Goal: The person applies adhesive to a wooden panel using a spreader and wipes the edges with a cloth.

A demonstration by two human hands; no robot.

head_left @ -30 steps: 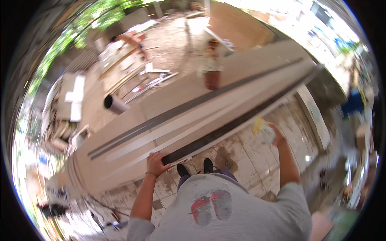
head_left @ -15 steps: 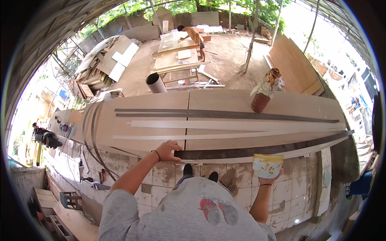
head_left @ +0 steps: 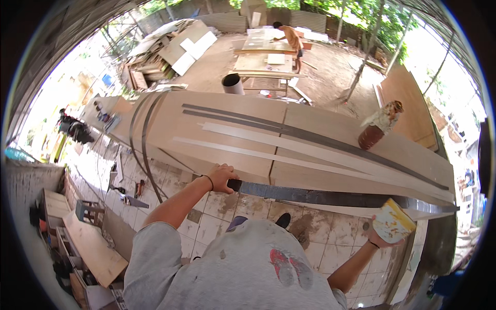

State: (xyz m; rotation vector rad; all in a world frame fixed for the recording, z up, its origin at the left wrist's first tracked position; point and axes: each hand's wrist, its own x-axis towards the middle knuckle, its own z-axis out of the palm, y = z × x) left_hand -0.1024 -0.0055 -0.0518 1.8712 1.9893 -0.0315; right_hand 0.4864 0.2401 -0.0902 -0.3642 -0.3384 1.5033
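My left hand [head_left: 223, 178] grips the near-left end of a long dark edging strip [head_left: 330, 197] at the front edge of the board-topped bench [head_left: 227, 160]. The strip runs right along that edge; near my left hand its surface looks greyer. My right hand [head_left: 381, 241] is closed around a white tub [head_left: 391, 225] with yellow-brown stains, held tilted just in front of the strip's right part. The tub's inside is hidden. Grey strips [head_left: 248, 120] and white strips [head_left: 253, 139] lie lengthwise across the boards beyond my hands.
A reddish-brown can [head_left: 370, 137] with crumpled wrapping stands at the bench's far right. Curved dark strips [head_left: 147, 124] hang over the left part. A handsaw [head_left: 135, 201] lies on the tiled floor. Another person [head_left: 292, 40] bends over a table in the yard beyond.
My view has swung, so the bench now slants down to the right. I have stepped to one side, and my right hand has carried the tub right along the strip, tilting it more.
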